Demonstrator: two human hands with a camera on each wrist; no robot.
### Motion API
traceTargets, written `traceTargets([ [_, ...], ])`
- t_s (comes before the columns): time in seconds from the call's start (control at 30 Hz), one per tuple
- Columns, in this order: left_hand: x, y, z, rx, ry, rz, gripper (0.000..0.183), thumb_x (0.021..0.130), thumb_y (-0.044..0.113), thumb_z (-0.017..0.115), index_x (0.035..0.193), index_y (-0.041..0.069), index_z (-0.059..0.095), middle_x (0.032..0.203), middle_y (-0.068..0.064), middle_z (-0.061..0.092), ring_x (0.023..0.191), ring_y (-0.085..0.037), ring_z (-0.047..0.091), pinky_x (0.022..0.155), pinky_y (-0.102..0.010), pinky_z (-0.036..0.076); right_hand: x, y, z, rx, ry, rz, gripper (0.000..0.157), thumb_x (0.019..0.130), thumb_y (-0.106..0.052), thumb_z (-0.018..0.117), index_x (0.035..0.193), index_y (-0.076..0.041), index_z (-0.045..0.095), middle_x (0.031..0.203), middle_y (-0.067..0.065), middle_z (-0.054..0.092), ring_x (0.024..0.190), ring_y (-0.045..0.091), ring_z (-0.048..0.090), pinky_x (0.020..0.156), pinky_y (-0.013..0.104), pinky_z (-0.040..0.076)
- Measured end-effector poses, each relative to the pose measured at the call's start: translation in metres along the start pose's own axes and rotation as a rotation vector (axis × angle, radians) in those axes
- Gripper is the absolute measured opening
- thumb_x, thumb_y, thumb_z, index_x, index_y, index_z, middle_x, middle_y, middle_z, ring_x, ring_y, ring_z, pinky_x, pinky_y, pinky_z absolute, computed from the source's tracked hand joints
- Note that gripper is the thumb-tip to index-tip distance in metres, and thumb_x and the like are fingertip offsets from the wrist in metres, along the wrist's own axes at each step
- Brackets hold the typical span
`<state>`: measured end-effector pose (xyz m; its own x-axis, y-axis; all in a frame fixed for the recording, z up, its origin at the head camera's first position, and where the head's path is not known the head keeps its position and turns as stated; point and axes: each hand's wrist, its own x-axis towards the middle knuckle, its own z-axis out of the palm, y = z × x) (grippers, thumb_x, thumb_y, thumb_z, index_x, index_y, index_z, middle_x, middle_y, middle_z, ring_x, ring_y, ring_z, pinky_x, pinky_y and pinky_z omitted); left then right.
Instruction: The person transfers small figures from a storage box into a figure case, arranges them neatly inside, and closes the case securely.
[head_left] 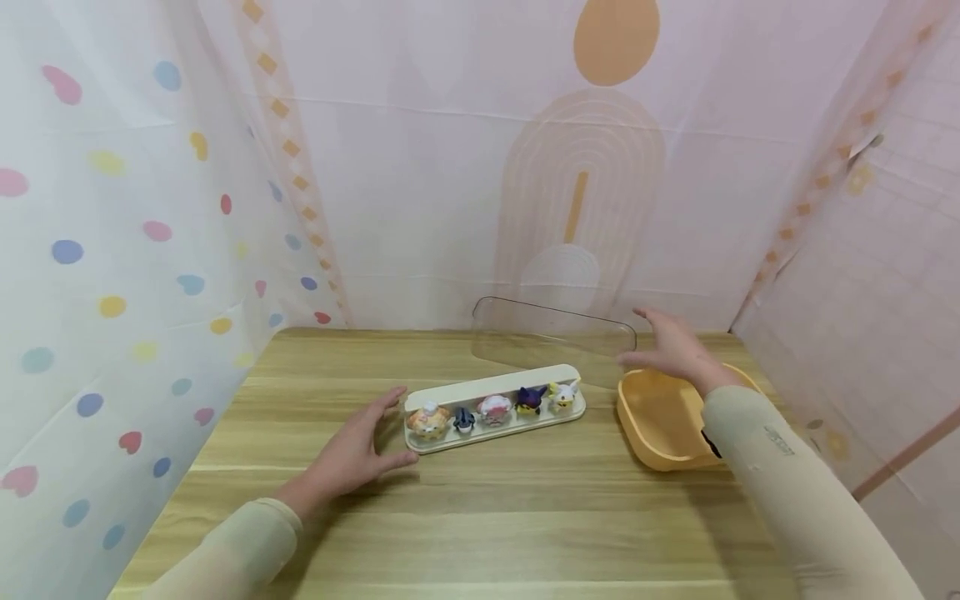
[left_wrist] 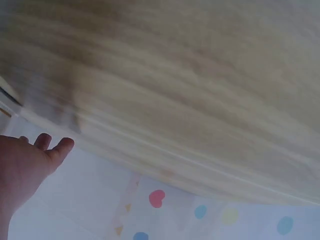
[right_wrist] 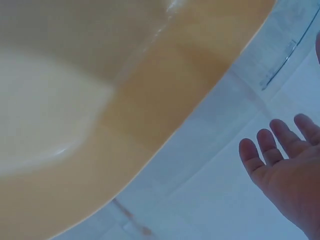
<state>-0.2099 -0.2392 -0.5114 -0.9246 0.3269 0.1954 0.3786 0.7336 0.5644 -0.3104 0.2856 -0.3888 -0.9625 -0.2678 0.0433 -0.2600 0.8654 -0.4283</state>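
A long cream tray [head_left: 480, 389] lies on the table, holding a row of several small figurines, among them an orange-and-white one [head_left: 430, 422], a pink one [head_left: 494, 409] and a purple one [head_left: 529, 400]. My left hand [head_left: 348, 454] is at the tray's left end, thumb and fingers spread apart; whether it touches the tray I cannot tell. Behind the tray is a clear, dark-rimmed lid [head_left: 551, 329]. Over the orange basin [head_left: 652, 408] hovers my right hand [head_left: 678, 354], fingers extended and holding nothing, close to the lid's right end. In the right wrist view its fingers [right_wrist: 270, 147] are apart from the basin.
A wood-grain table [head_left: 510, 525] carries everything. Printed curtains hang round it, a dotted one [head_left: 142, 292] on the left and a pale one [head_left: 420, 208] behind the table's far edge. My right forearm covers part of the basin.
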Motion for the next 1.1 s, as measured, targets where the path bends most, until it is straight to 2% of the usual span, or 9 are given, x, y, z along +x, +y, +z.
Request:
traceTargets([
  [0.17, 0.001, 0.005, -0.007, -0.050, 0.003, -0.052, 0.101, 0.090, 0.057, 0.083, 0.169, 0.023, 0.030, 0.163, -0.021, 0.050, 0.145, -0.051, 0.052, 0.115, -0.071, 0.045, 0.015, -0.005, 0.007, -0.031, -0.056, -0.019, 0.099, 0.090, -0.035, 0.086, 0.162, 0.008, 0.034, 0.165, 0.035, 0.038, 0.151, 0.057, 0.037, 0.126, 0.070, 0.032],
  [0.37, 0.012, 0.009, -0.015, -0.137, 0.023, -0.090, 0.090, 0.096, 0.051, 0.078, 0.167, 0.020, 0.033, 0.162, -0.022, 0.051, 0.146, -0.055, 0.050, 0.113, -0.073, 0.045, 0.028, -0.007, 0.016, -0.039, -0.084, -0.020, 0.098, 0.089, -0.030, 0.087, 0.161, 0.010, 0.034, 0.160, 0.037, 0.044, 0.146, 0.057, 0.044, 0.123, 0.069, 0.036],
  [0.5, 0.018, 0.010, -0.018, -0.147, 0.038, -0.086, 0.083, 0.100, 0.049, 0.075, 0.167, 0.019, 0.035, 0.160, -0.023, 0.053, 0.147, -0.055, 0.048, 0.111, -0.075, 0.046, 0.036, -0.009, 0.022, -0.031, -0.090, -0.021, 0.098, 0.090, -0.029, 0.087, 0.162, 0.009, 0.033, 0.157, 0.038, 0.046, 0.145, 0.057, 0.045, 0.122, 0.068, 0.038],
  [0.8, 0.020, 0.010, -0.019, -0.124, 0.036, -0.092, 0.079, 0.103, 0.050, 0.070, 0.166, 0.017, 0.037, 0.160, -0.022, 0.054, 0.147, -0.054, 0.049, 0.112, -0.073, 0.046, 0.050, -0.016, 0.032, 0.030, -0.195, 0.027, 0.103, 0.088, -0.022, 0.089, 0.167, 0.001, 0.027, 0.163, 0.038, 0.039, 0.150, 0.057, 0.038, 0.122, 0.069, 0.038],
  [1.1, 0.018, 0.008, -0.018, -0.164, 0.042, -0.091, 0.074, 0.103, 0.046, 0.070, 0.165, 0.018, 0.039, 0.160, -0.024, 0.053, 0.147, -0.053, 0.049, 0.113, -0.072, 0.047, 0.055, -0.018, 0.036, 0.067, -0.214, 0.057, 0.109, 0.085, -0.020, 0.091, 0.168, 0.003, 0.022, 0.164, 0.038, 0.037, 0.151, 0.056, 0.038, 0.124, 0.067, 0.036],
])
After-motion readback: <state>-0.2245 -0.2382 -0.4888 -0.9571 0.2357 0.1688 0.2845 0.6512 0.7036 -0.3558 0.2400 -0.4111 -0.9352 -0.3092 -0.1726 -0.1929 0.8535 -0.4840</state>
